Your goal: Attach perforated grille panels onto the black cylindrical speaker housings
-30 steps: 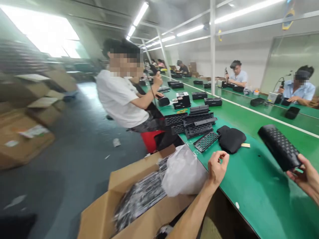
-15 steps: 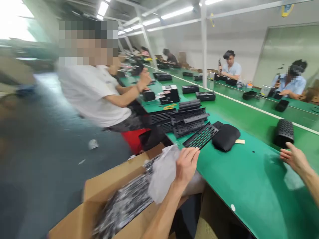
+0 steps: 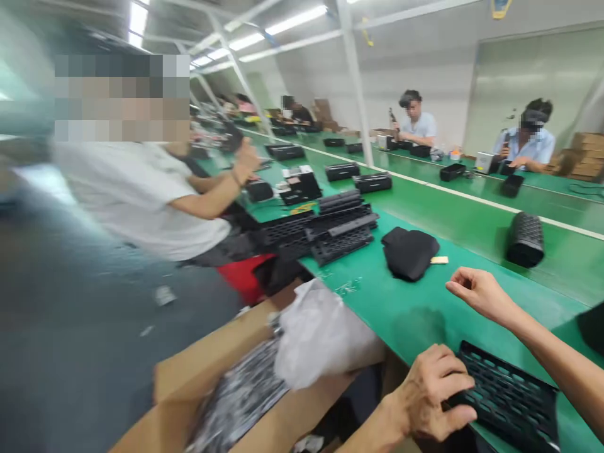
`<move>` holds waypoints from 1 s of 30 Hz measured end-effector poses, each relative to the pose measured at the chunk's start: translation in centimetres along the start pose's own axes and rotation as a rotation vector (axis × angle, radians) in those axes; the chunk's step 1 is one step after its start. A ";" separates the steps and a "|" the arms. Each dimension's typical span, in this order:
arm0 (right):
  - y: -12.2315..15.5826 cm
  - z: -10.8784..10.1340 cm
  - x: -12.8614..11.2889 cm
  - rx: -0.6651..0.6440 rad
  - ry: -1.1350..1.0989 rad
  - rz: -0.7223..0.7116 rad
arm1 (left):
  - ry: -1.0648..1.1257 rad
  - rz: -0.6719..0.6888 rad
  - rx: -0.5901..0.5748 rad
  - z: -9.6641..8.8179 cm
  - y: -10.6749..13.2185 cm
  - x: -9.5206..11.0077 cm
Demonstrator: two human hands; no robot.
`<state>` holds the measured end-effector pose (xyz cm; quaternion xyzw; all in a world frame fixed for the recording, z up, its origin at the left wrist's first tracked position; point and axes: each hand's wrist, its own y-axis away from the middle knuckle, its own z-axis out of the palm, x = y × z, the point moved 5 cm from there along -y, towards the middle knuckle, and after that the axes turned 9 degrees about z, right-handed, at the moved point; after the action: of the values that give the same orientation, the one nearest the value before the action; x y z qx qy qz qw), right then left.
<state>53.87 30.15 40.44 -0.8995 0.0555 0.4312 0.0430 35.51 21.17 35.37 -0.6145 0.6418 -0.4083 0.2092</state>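
Note:
My left hand (image 3: pixel 434 393) grips the near-left end of a black perforated grille panel (image 3: pixel 512 396), which lies low over the green table's near edge. Above the panel, my right hand (image 3: pixel 481 294) hovers with its fingers curled in toward the thumb, and nothing shows in it. Just beyond that hand lies a black cloth-like piece (image 3: pixel 409 253) with a small pale strip (image 3: pixel 439 260) beside it. A stack of similar black grille panels (image 3: pixel 342 226) rests farther along the table.
An open cardboard box (image 3: pixel 207 343) with plastic-wrapped parts and a white plastic bag (image 3: pixel 311 340) stands at the table's left edge. A black mesh-covered cylinder (image 3: pixel 525 239) sits on the green belt. Close on the left a co-worker (image 3: pixel 141 195) works; others sit across.
My left hand has brought the grille panel from beside the stack to the right and nearer me. The right hand has moved left, away from the mesh-covered cylinder, and its fingers have curled.

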 end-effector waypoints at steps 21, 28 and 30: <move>-12.4 0.3 1.6 0.089 -0.092 0.131 | -0.522 -0.933 0.340 -7.5 3.4 -23.1; -0.1 -4.3 0.5 -0.074 -0.647 0.107 | -0.214 -0.732 0.414 -7.2 -1.5 -18.1; 3.0 -4.0 0.7 -0.117 -0.760 0.123 | 0.232 -0.686 0.314 -4.7 -3.9 -16.3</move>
<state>56.94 26.61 42.32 -0.6715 0.0649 0.7379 -0.0170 36.83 38.39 37.37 -0.7037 0.3483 -0.6143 0.0780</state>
